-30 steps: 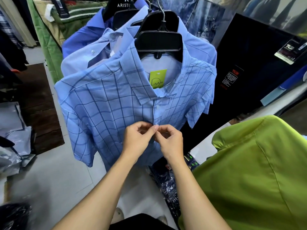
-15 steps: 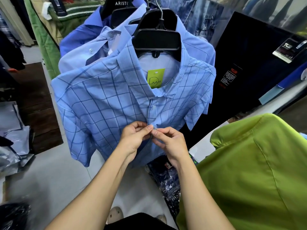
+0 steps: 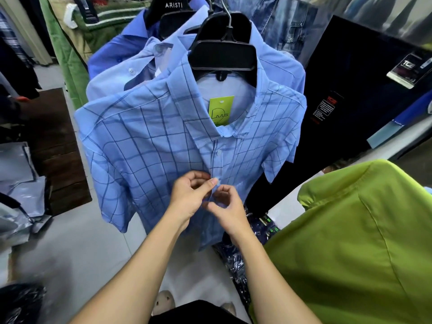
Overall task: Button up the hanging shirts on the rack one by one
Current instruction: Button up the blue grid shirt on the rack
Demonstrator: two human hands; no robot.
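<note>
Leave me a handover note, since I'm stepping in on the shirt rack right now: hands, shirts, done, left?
Left hand pinches the placket of the light blue checked short-sleeved shirt, at the white button.
Right hand holds the placket edge just below.
The shirt hangs at the front on a black plastic hanger.
Done: upper button looks fastened.
Left: lower buttons, then the plain pale blue shirt behind, collar open.

Both forearms are bare from the lower frame edge to the wrists; no sleeve, watch or ring is visible. The left hand (image 3: 189, 197) and right hand (image 3: 228, 206) are ungloved, with short, unpainted fingernails. A black garment (image 3: 196, 312) covers the lower body at the bottom edge. Pale, light-coloured footwear (image 3: 164, 300) with small perforations shows below it.
</note>
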